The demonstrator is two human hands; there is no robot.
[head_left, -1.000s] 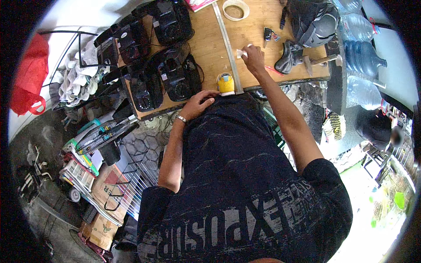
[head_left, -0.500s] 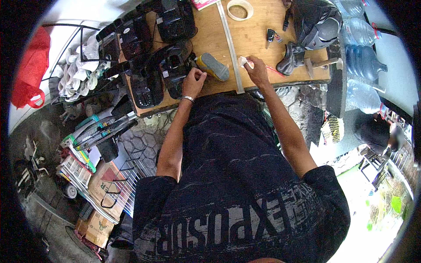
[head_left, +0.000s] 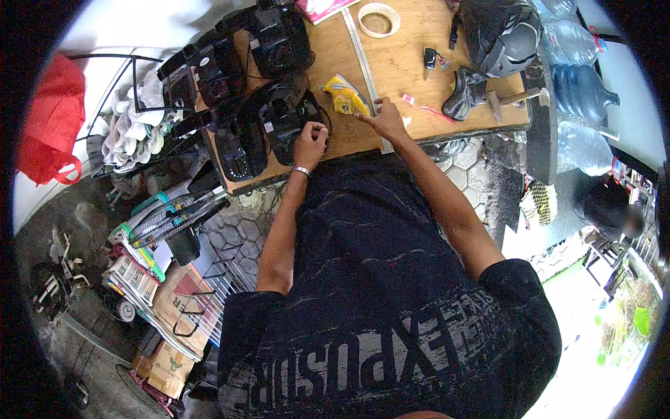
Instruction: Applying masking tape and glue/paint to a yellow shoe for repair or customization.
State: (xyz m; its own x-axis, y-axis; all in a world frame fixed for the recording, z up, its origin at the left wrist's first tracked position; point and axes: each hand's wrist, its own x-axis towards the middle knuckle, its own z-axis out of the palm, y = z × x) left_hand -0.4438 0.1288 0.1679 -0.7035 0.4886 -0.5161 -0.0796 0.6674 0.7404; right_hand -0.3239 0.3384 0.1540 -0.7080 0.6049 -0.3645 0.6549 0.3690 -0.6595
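Note:
A small yellow shoe (head_left: 343, 93) lies on the wooden worktop (head_left: 377, 49), left of a long flat metal strip. My right hand (head_left: 380, 117) is open beside the shoe's lower end, thumb and finger apart; I cannot tell if it touches it. My left hand (head_left: 311, 145) is closed at the edge of black machines (head_left: 279, 129), its fingers curled; what they hold, if anything, is hidden. A white scrap (head_left: 406, 121) and a thin red tool (head_left: 433, 110) with a pale end lie right of my right hand.
A black boot (head_left: 460, 94), hammer (head_left: 518, 98), keys (head_left: 429, 61), white bowl (head_left: 379, 19) and dark bag (head_left: 499, 38) share the worktop. Large water bottles (head_left: 578, 91) stand to the right. A person (head_left: 601, 206) is at the far right. A fan (head_left: 167, 216) is lower left.
The yellow shoe, sole up half a second ago, now shows its upper. My right hand has let go of the white scrap and moved left. My left hand has shifted slightly down.

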